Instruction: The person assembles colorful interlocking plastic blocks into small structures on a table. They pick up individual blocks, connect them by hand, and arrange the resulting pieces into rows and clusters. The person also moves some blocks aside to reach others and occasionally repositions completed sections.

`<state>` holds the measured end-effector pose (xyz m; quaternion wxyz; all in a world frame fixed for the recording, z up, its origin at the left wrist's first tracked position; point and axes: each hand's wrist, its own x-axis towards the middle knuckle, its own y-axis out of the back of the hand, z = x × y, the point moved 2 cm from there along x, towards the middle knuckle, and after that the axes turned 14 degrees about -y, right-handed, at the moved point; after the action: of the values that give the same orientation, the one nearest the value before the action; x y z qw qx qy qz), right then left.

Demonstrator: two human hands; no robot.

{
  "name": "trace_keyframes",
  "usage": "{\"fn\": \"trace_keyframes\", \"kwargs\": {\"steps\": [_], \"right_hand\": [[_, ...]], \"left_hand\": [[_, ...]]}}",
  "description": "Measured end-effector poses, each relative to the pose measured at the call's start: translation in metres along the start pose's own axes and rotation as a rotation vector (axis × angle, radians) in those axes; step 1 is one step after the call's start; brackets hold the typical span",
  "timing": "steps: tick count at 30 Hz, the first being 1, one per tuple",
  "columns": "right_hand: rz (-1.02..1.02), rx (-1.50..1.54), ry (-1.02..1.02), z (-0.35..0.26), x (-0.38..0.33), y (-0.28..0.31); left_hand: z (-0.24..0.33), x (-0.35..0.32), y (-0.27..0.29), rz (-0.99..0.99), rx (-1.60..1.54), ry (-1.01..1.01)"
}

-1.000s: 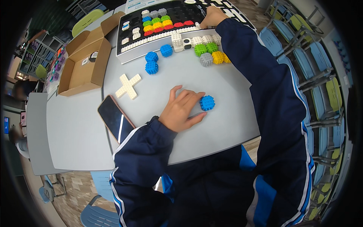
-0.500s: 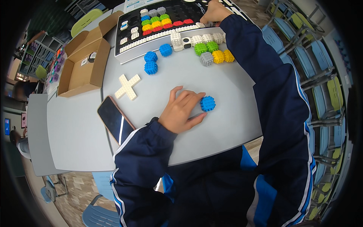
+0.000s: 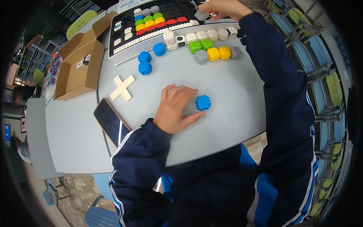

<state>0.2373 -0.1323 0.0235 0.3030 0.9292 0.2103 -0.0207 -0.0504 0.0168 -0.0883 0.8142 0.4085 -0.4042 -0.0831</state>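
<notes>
My left hand (image 3: 175, 108) rests on the table with its fingers apart, beside a studded blue block (image 3: 203, 102) but not gripping it. At the far right of the black kit tray (image 3: 123, 36), my right hand (image 3: 224, 9) pinches a small grey ridged piece (image 3: 201, 15), whose exact kind I cannot make out. The tray holds rows of white, grey, green, yellow and red blocks. In front of it stand green blocks (image 3: 195, 47), yellow blocks (image 3: 213, 54), grey blocks (image 3: 201, 56) and white blocks (image 3: 202, 36). Three more blue blocks (image 3: 145, 68) lie to the left.
A cream cross-shaped piece (image 3: 122, 88) lies left of my left hand. Nearer me is a phone (image 3: 112, 119), partly under my left sleeve. An open cardboard box (image 3: 75, 81) stands at the far left. Stacked blue and green chairs (image 3: 297, 49) line the right side.
My right hand has lifted a grey piece at the tray's right end. My left hand has drawn slightly off the blue block. The view has shifted a little.
</notes>
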Motion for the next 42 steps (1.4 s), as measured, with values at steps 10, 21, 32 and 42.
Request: {"fn": "trace_keyframes", "kwargs": {"steps": [10, 21, 32, 42], "right_hand": [[-0.650, 0.319, -0.098, 0.019, -0.158, -0.090], [-0.718, 0.584, 0.162, 0.044, -0.190, -0.111], [-0.632, 0.504, 0.236, 0.073, -0.183, -0.097], [-0.529, 0.529, -0.048, 0.107, -0.164, -0.084]], "left_hand": [[0.028, -0.007, 0.005, 0.402, -0.007, 0.087], [0.041, -0.019, 0.009, 0.327, -0.105, 0.223], [0.038, -0.012, 0.011, 0.239, -0.162, 0.223], [-0.011, -0.010, -0.001, 0.033, 0.093, 0.412]]}}
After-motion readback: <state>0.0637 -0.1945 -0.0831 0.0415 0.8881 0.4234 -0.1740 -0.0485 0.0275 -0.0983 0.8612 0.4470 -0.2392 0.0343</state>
